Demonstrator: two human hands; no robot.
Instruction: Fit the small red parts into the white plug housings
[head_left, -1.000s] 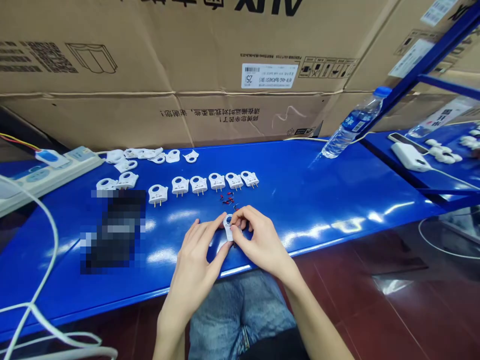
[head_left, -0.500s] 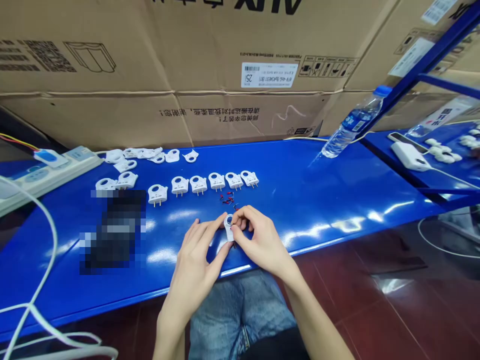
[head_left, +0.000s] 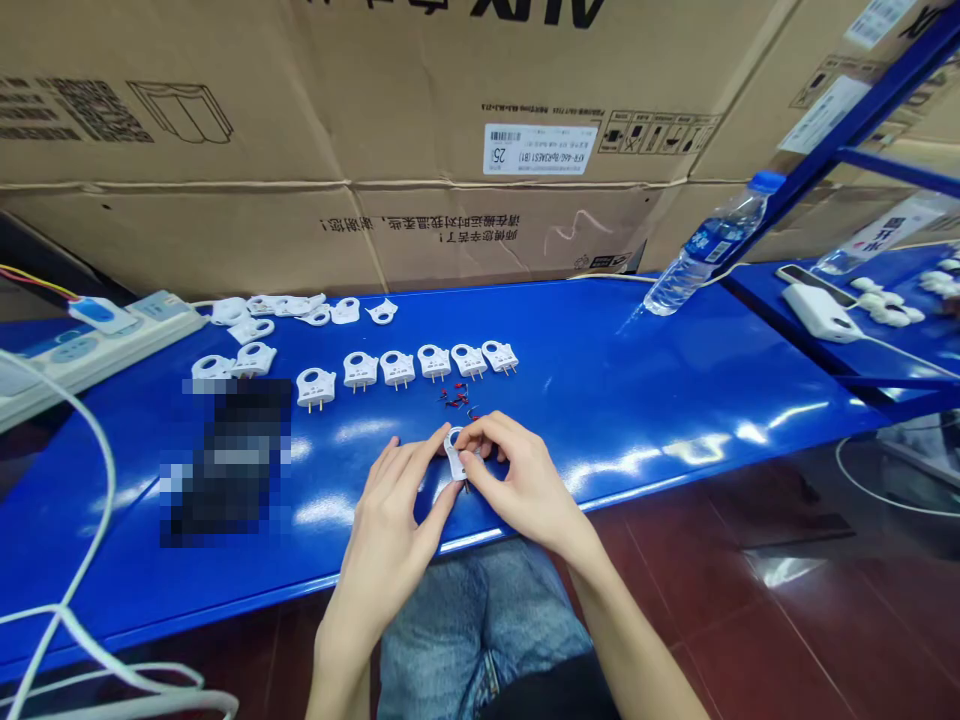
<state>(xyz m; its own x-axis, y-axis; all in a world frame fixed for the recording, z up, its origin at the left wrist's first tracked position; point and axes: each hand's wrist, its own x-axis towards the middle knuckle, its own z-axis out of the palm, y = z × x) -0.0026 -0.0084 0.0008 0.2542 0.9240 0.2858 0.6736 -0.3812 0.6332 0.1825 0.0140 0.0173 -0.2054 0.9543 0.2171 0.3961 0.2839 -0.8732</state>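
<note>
A white plug housing with a ring-shaped top (head_left: 454,464) stands near the table's front edge between my hands. My left hand (head_left: 397,505) holds it by the left side, index finger at the ring and thumb near the base. My right hand (head_left: 521,475) is closed in a pinch against its face, and whatever lies between those fingertips is hidden. Just beyond my right hand lie several small red parts with thin wire legs (head_left: 456,399). Further back, several white plugs with metal pins (head_left: 397,370) stand in a row.
Loose white covers (head_left: 345,311) lie along the back left, beside a power strip (head_left: 105,340). A blurred-out dark object (head_left: 232,460) is at left. White cables (head_left: 105,470) hang at the left edge. A water bottle (head_left: 709,245) leans at right. Cardboard boxes (head_left: 420,230) wall the back.
The plug housing has tilted slightly to the left in my fingers. My right fingertips have shifted a little to the left over its face. Everything else looks the same.
</note>
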